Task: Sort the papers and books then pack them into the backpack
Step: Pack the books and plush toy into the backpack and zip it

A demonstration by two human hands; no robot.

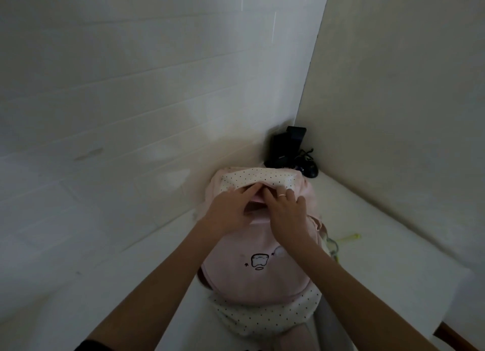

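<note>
The left hand (pixel 231 209) pinches the dotted lining at the top of the pink backpack (pixel 258 272), which lies on the white table (pixel 380 245). The right hand (pixel 287 210) grips the opening beside it, fingers curled.

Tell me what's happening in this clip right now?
A person is working at the top of a pink backpack that lies on a white table in a corner. The left hand and right hand both have their fingers at the bag's opening, by the dotted lining. No papers or books are visible outside the bag. A black device sits in the corner behind it, and a yellow pen lies to the right.
</note>
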